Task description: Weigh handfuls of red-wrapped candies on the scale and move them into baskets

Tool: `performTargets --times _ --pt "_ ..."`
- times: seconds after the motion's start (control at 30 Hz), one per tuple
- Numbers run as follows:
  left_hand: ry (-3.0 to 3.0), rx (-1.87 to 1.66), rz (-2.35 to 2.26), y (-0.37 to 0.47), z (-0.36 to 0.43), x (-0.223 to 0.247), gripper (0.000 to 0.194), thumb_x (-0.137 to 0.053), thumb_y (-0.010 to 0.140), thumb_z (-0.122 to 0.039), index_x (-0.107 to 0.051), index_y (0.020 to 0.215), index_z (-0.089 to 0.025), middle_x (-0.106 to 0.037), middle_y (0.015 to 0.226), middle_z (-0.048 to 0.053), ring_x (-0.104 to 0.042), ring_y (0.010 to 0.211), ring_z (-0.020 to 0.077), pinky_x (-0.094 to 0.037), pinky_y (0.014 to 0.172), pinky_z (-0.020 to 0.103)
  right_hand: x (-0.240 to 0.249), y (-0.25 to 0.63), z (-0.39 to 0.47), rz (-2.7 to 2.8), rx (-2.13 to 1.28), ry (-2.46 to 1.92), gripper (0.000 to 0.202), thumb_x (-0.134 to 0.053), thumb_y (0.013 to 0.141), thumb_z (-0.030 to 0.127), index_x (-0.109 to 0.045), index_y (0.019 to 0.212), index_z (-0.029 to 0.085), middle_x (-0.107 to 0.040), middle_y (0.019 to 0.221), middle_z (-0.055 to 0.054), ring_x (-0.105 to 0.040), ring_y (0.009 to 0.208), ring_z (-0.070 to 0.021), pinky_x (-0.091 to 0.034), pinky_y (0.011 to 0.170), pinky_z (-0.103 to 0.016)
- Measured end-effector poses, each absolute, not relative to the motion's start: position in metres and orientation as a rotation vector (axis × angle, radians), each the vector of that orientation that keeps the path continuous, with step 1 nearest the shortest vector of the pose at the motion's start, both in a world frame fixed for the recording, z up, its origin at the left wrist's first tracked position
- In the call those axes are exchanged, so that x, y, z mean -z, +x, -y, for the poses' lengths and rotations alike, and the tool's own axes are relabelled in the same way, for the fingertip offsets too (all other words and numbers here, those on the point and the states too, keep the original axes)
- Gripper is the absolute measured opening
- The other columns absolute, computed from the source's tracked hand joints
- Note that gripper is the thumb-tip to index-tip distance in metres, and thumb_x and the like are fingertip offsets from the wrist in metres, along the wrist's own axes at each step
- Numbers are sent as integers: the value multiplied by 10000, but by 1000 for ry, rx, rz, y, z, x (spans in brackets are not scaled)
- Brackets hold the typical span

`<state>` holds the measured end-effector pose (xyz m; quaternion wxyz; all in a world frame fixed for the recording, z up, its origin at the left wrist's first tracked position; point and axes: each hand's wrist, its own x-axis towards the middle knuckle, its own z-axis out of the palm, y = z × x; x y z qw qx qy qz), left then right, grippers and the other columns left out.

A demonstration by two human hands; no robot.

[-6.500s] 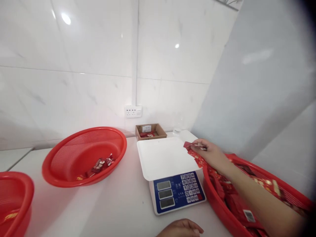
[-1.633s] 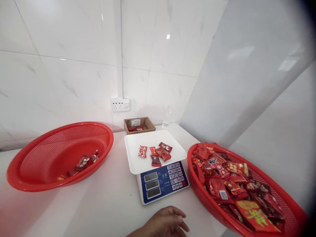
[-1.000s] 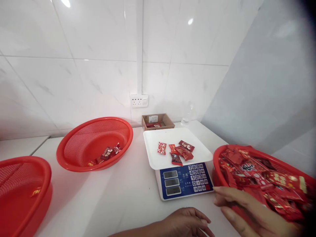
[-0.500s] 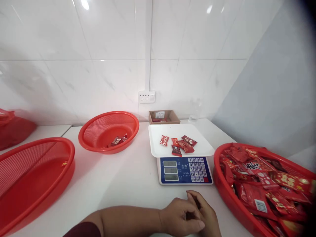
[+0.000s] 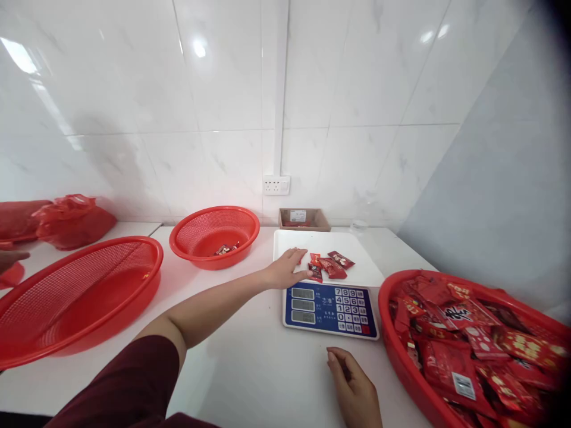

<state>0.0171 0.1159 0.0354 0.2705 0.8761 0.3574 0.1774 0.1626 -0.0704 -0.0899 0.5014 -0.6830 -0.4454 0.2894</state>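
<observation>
My left hand [image 5: 288, 268] reaches onto the white tray [image 5: 363, 266] of the weighing scale. Its fingers are stretched out over a small wrapped candy [image 5: 301, 257], which they mostly cover. Several other red and dark-red wrapped candies [image 5: 333, 267] lie in a loose cluster just right of the fingertips. Below the tray is the scale's blue keypad panel [image 5: 330, 310], with three small displays. My right hand [image 5: 355, 391] rests on the table in front of the scale, loosely curled, with nothing visible in it.
At right stands a red basket [image 5: 387, 333] heaped with red candy packets. Left of the scale are a red basket [image 5: 178, 249] holding a few candies and a larger red basket [image 5: 147, 291]. Behind sit a small cardboard box [image 5: 321, 223] and red bags [image 5: 75, 223]. Another person's hand [image 5: 11, 260] shows far left.
My hands have come apart. The left moved forward from the right hand onto the tray and over a candy, while the right stays near the table front. Another person's hand appears far left.
</observation>
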Motion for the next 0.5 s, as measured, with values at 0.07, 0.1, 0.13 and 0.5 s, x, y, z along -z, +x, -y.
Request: performTargets --times 0.07,0.1,0.13,0.5 --pt "2346 -337 -976 26 -126 -35 771 -399 804 -566 -172 1383 -110 -196 1430 158 -151 1328 265 -170 1070 376 89 163 71 1081 -706 -1621 381 -546 673 532 -663 807 195 -699 846 -65 -643 797 -204 -519 700 -246" --pt "2352 -310 -977 32 -129 -34 802 -405 791 -587 -163 1385 -105 -191 1432 166 -148 1328 278 -168 1067 388 88 163 71 1085 -707 -1607 379 -549 671 532 -665 801 196 -699 843 -63 -644 791 -201 -520 695 -243" --pt "2362 -299 -981 40 -130 -33 825 -413 775 -608 -163 1386 -112 -192 1431 170 -141 1327 293 -161 1064 410 88 163 71 1084 -709 -1596 377 -550 671 533 -667 794 197 -700 839 -61 -645 782 -198 -521 687 -240" --pt "2695 -228 -913 121 -137 -26 716 -339 707 -741 -332 1305 -347 -304 1387 97 -154 1293 364 21 967 617 97 168 71 1049 -810 -1537 416 -550 658 565 -656 792 186 -676 754 -33 -625 706 -171 -504 663 -214"
